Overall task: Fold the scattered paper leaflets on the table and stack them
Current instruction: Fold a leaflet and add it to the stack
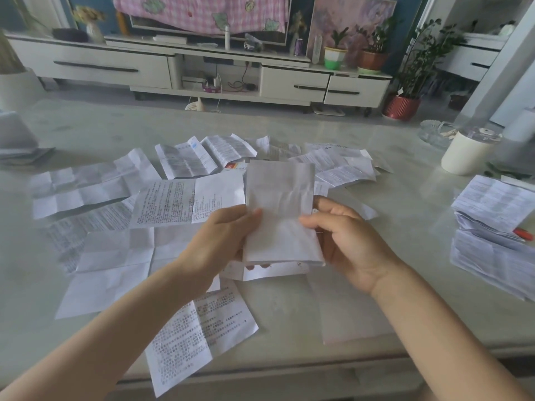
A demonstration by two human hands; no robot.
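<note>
Close to the front edge of the pale worktop (405, 180) lies an opened printed leaflet (199, 334), creased into panels, with a blank pale sheet (347, 314) just to its right. Above these, both bare forearms reach in and meet at a folded leaflet (280, 209), held upright above the worktop with its blank side toward the camera. The left hand (220, 235) pinches its left edge, thumb on the front and fingers (256, 266) curled behind, their tips showing below the paper. The right hand (347, 238) grips the right edge the same way, thumb pressed on the front. Behind and to the left of the hands, scattered leaflets (86, 186) lie flat and overlapping, most opened out and showing fold lines. At the right edge of the view sits a stack of folded leaflets (492, 227), well apart from the loose ones, with a small red object (523, 234) on it. Farther back on the right stand a white canister (466, 153) and a glass dish (434, 134). Beyond the worktop are a low white TV cabinet (110, 65) and potted plants (405, 82).
</note>
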